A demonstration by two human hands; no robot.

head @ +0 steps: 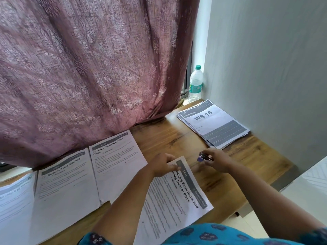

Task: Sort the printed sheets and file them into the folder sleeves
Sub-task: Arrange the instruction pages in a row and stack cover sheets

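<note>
Wooden table (177, 135): left hand (163, 164) pinches the far corner of the "Charging Small Items" sheet (177, 197), near centre. Right hand (218, 160) grips a small stapler (203, 157). "WS 16" stack (215, 123) far right; water bottle (195, 84) behind it. "Coffee Table" sheet (116, 167), "Bedside Table Cleaning" sheet (67, 188) left, curtain (88, 68) overhanging their far edges.

A wooden table (169, 137) runs under my grip and off to both sides of it. Up and left of where I hold, a mauve patterned curtain (92, 68) hangs down to the table's far edge. Beyond my grip to the right, a plastic water bottle (195, 84) with a green cap stands upright in the corner beside a grey wall (265, 59).
</note>
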